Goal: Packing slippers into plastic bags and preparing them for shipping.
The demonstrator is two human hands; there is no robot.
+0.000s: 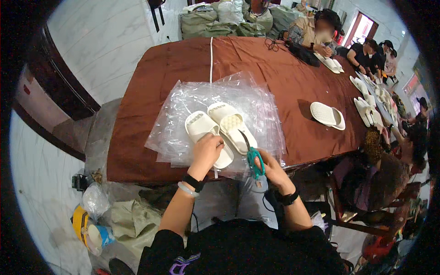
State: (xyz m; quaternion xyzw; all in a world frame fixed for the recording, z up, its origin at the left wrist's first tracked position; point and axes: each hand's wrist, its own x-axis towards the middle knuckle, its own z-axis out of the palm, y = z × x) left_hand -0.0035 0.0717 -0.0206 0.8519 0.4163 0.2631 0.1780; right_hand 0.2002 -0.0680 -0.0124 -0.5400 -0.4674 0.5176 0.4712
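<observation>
Two cream slippers lie side by side on a stack of clear plastic bags (169, 114), toes pointing away from me. My left hand (208, 149) rests on the left slipper (198, 124) with its fingers curled closed against the footbed; the fingertips are partly hidden. In my right hand (271, 169) is a pair of scissors (253, 160) with teal handles, its dark curved blades reaching over the right slipper (229, 121). From the picture I cannot tell whether the blades touch that slipper.
A brown cloth covers the table (137, 105). Another slipper pair (327, 115) lies to the right. Across the table a person (316, 34) sits near more slippers (330, 63); several people work along the right side. Stuffed sacks (199, 23) stand behind; a bag (135, 222) lies left on the floor.
</observation>
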